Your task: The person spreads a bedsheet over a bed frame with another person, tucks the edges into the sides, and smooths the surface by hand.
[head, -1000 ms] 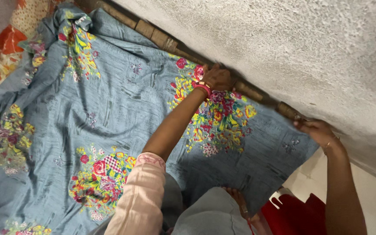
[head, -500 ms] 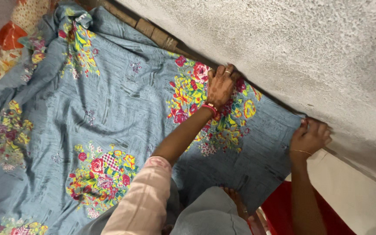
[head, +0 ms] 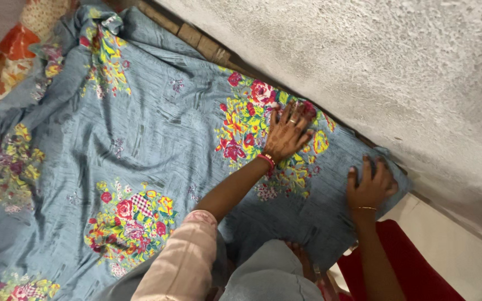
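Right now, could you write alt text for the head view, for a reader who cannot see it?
Both hands, left hand and right hand, press flat on a blue floral sheet beside a rough grey wall.

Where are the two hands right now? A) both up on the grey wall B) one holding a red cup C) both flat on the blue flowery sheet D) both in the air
C: the left hand lies spread on a flower bunch of the blue sheet, and the right hand presses flat near its corner by the wall.
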